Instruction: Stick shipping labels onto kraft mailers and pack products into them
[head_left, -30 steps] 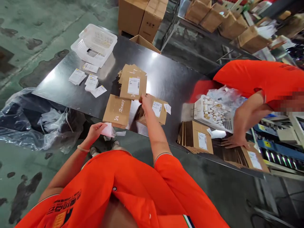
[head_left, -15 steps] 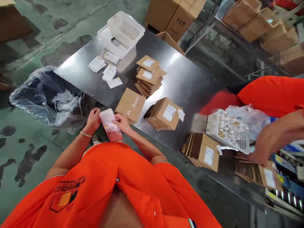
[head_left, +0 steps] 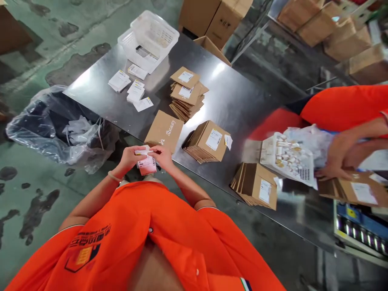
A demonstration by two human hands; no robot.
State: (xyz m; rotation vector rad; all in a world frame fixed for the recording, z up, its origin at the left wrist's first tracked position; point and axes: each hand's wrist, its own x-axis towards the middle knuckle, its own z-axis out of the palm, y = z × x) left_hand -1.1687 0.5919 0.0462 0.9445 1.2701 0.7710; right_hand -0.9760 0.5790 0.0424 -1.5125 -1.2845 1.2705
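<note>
A printed shipping label (head_left: 147, 164) with its white upper part is held in front of my waist, by the table's near edge. My left hand (head_left: 131, 157) pinches its left side, and my right hand (head_left: 163, 156) pinches the right side near the top. Just beyond my hands lies a flat brown carton (head_left: 165, 131) with white lettering. To its right a stack of folded cartons (head_left: 212, 139) leans with a label on its front one. Behind is another carton stack (head_left: 188, 93). Small piles of labels (head_left: 135, 91) lie at the table's left.
A white plastic basket (head_left: 150, 40) stands on the steel table (head_left: 236, 93). A plastic-lined bin (head_left: 39, 133) holds scraps at left. At right, a co-worker's hand (head_left: 333, 163) rests on cartons beside a basket of small items (head_left: 286, 157).
My hands have come together on the label, my left moving right and down, and its upper part looks folded or bunched. The co-worker has shifted the cartons to the right.
</note>
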